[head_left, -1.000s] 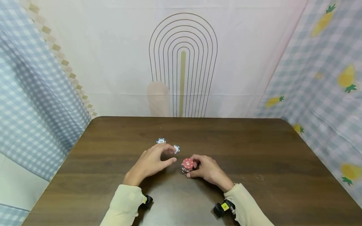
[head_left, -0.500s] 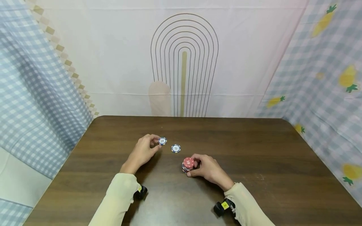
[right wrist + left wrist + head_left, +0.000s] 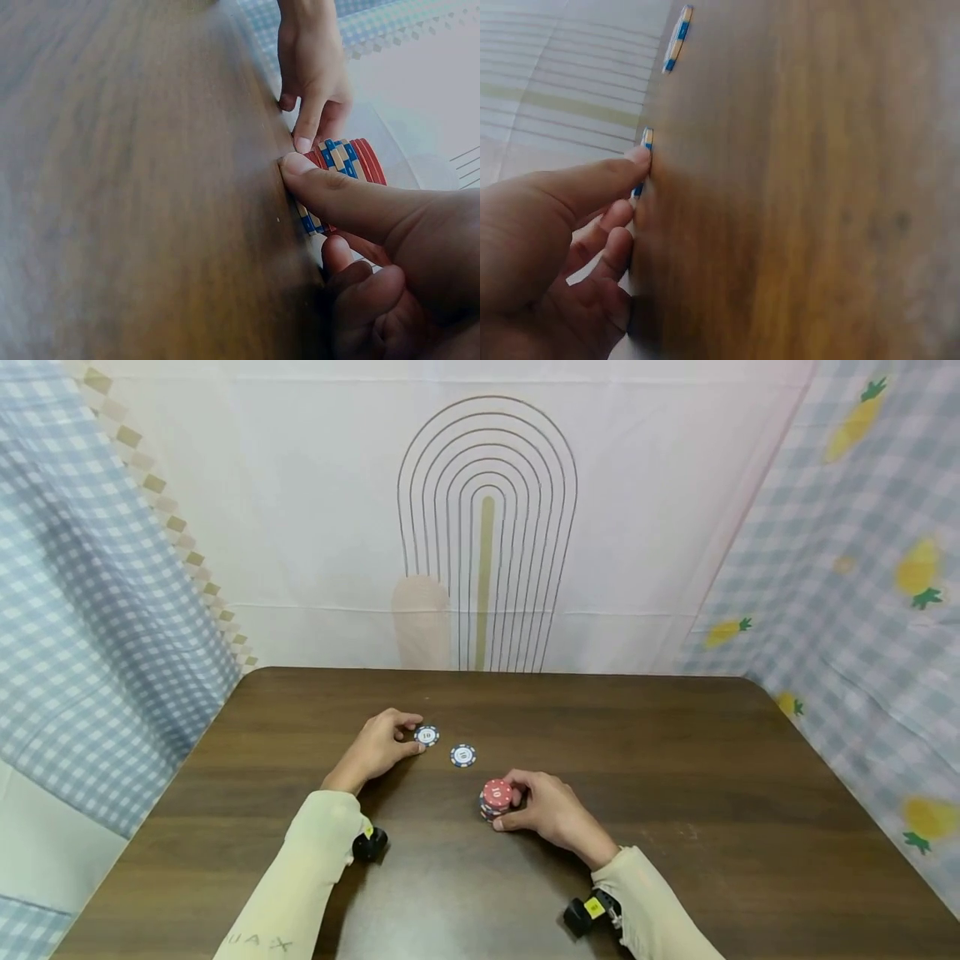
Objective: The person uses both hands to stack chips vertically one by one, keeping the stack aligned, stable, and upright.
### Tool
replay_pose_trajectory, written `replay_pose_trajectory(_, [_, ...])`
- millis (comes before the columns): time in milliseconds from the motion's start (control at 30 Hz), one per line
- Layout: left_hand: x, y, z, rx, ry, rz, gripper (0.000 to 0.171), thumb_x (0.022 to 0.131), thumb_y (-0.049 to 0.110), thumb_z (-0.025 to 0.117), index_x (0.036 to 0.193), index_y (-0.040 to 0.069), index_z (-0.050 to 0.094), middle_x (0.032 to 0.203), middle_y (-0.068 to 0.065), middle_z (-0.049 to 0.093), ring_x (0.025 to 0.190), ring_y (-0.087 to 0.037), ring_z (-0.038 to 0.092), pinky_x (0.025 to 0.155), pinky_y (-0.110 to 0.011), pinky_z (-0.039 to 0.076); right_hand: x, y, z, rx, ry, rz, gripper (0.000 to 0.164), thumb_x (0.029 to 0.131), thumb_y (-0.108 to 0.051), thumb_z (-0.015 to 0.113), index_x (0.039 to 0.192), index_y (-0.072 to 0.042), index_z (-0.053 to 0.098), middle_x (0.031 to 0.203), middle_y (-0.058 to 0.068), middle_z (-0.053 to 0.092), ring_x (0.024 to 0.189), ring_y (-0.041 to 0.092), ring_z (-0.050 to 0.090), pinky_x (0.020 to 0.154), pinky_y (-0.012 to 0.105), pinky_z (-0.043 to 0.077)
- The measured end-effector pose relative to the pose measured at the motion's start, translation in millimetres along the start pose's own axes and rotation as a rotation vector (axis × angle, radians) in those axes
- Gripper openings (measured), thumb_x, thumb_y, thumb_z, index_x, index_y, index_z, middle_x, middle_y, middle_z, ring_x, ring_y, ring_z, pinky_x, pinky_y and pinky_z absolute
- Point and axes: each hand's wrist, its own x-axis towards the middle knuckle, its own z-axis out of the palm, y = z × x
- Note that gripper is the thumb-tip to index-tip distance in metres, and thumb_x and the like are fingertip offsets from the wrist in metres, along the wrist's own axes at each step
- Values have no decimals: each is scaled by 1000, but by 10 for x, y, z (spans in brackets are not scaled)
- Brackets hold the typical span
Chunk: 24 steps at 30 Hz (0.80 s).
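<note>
Toward the back of the table, my left hand point(image 3: 378, 746) has its thumb and fingers on the edges of a blue-and-white poker chip point(image 3: 427, 736) marked 10. In the left wrist view the thumb presses against that chip point(image 3: 648, 142), flat on the wood. Just right of it lies a second blue-and-white poker chip point(image 3: 462, 756), untouched. Nearer me, my right hand point(image 3: 552, 810) grips the side of a stack of poker chips point(image 3: 497, 795) between thumb and fingers. Red chips top the stack, and the right wrist view shows blue and red layers point(image 3: 341, 157).
A brown wooden table point(image 3: 675, 760) spreads under both hands. Behind it hangs a white cloth point(image 3: 315, 527) with arch lines. Checked cloths stand at the left point(image 3: 112, 568) and right point(image 3: 847, 610).
My left hand has moved left and away from me, from over the right-hand blue chip to the left-hand one, closing its thumb and fingers on it. My right hand has stayed at the stack.
</note>
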Motion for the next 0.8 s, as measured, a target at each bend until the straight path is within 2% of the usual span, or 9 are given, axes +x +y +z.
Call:
replay_pose_trajectory(167, [7, -18, -3, 18, -17, 13, 41, 93, 11, 81, 133, 2, 72, 119, -14, 65, 96, -24, 55, 86, -38, 46, 4, 4, 11, 34, -20, -2, 34, 73, -26, 97, 88, -24, 66, 79, -9, 57, 68, 7, 50, 66, 27, 39])
replay_pose_trajectory(367, [38, 32, 11, 28, -28, 15, 36, 95, 12, 80, 130, 6, 75, 117, -11, 64, 93, -22, 53, 83, -37, 45, -6, 15, -14, 52, -19, 4, 35, 73, -24, 97, 89, -22, 67, 78, -8, 57, 67, 8, 50, 64, 26, 39])
replay_pose_trajectory(600, [2, 75, 38, 124, -25, -62, 33, 99, 24, 77, 131, 22, 75, 124, 0, 63, 105, -21, 57, 88, -52, 43, -11, 26, -22, 39, -12, 3, 35, 73, -26, 97, 89, -23, 67, 78, -8, 57, 68, 8, 50, 65, 27, 39])
replay_pose_trajectory(800, [-33, 75, 61, 222, -37, 0, 32, 101, 29, 73, 132, 21, 72, 130, -1, 62, 115, -23, 59, 92, -59, 44, -12, 27, -20, 31, -17, 6, 35, 73, -27, 98, 89, -23, 67, 79, -9, 57, 68, 7, 49, 65, 27, 38])
